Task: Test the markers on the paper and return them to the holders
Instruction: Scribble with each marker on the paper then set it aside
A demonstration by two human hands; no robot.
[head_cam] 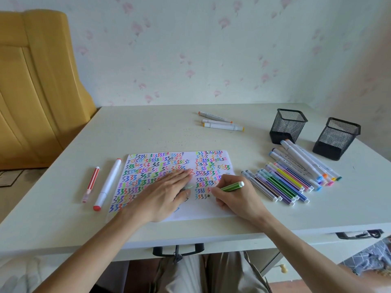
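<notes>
A white sheet of paper [211, 210] covered in rows of coloured squiggles lies near the table's front edge. My left hand [167, 193] presses flat on the sheet, and a pale green cap [188, 187] peeks from under its fingers. My right hand [234, 197] grips a green marker [231, 186] with its tip down on the paper's lower right part. To the right lies a row of several thin coloured markers [281, 183] and thick white ones [304, 161]. Two black mesh holders [288, 125] [336, 138] stand behind them.
A thin red marker [91, 183] and a thick white marker with red ends [108, 183] lie left of the paper. Three white markers [221, 123] rest at the back middle. A yellow chair [36, 87] stands left of the table. Drawer handles [178, 249] sit below the front edge.
</notes>
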